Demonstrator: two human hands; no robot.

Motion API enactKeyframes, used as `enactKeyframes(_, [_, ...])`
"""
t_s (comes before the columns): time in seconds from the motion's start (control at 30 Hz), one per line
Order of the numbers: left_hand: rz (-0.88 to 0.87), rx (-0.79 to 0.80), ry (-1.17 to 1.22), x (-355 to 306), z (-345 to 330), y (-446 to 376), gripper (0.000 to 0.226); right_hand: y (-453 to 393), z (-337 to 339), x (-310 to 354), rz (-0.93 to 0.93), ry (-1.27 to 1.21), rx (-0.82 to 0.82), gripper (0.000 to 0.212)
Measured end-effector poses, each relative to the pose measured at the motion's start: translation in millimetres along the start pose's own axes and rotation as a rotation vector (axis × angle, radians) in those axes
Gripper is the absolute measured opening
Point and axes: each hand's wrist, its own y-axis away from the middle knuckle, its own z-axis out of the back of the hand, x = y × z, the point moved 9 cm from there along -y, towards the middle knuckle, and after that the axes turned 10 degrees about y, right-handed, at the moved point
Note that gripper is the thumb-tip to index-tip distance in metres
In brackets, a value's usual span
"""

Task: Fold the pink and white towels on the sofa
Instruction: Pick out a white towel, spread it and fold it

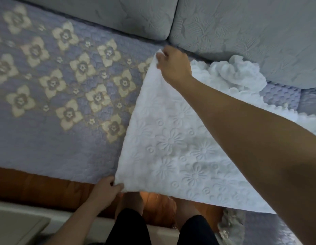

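White towel (171, 147) is pinched at two corners by my left hand (107, 190) and right hand (173, 66); its bunched far end might drag crooked.

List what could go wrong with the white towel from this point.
1. The right hand and left hand each pinch only a corner of the white towel; a slip would likely drop the edge and spoil the fold.
2. The towel's far part lies bunched against the back cushion, so creases may get folded in.
3. The near edge overhangs the sofa cover and might slide off.
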Motion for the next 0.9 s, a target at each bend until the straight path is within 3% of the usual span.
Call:
enactKeyframes(0.13, [-0.035,0.162,-0.053,-32.7,-17.8,26.9,0.016,8.3,47.8,-32.9,-0.123,-0.191,-0.035,0.047])
enactKeyframes(0.27, [0.027,0.238,-0.177,-48.3,-33.5,35.3,0.013,15.1,72.1,-57.0,-0.146,-0.348,0.119,0.037])
enactKeyframes(0.43, [0.17,-0.036,-0.309,-33.6,9.5,15.4,0.026,19.5,44.8,-12.0,0.019,-0.228,0.169,0.037])
enactKeyframes(0.6, [0.337,-0.172,-0.324,-2.0,48.3,6.2,0.011,59.8,-48.5,35.3,0.219,-0.237,0.516,0.077])
enactKeyframes(0.67, [0.342,-0.145,-0.373,1.9,54.4,6.0,0.009,83.9,-65.4,27.3,0.235,-0.295,0.573,0.092])
enactKeyframes(0.77, [0.226,-0.104,-0.626,-23.5,53.0,-1.1,0.014,107.4,-68.6,-23.7,0.147,-0.303,0.527,0.087])
enactKeyframes(0.83, [0.026,-0.247,-0.765,-79.8,52.3,-12.8,0.024,117.2,-62.4,-74.2,0.106,-0.1,0.467,0.072])
enactKeyframes(0.9, [-0.257,-0.339,-0.756,-155.6,37.5,-25.4,0.019,119.0,-45.3,-121.5,0.057,0.054,0.38,0.058])
